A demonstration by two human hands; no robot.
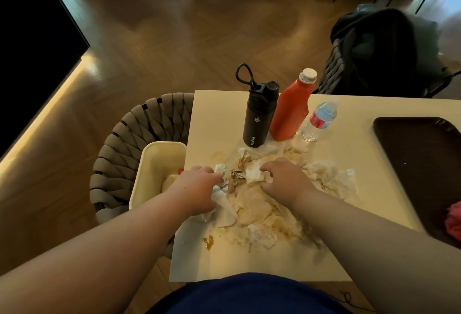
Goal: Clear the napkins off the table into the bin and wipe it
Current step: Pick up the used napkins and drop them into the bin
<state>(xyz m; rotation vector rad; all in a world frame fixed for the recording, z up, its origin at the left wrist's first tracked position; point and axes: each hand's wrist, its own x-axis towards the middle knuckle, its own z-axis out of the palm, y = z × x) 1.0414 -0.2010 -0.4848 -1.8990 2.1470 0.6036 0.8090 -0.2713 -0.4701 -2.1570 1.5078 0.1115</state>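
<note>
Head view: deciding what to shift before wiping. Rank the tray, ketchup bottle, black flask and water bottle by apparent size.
1. Tray, partly cropped.
2. Ketchup bottle and black flask: look alike, unranked.
3. Water bottle.

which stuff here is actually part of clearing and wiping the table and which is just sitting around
Part of the job: napkins, bin, table, sauce spill, left hand, right hand.

Just lying about: black flask, red sauce bottle, water bottle, dark tray.
</note>
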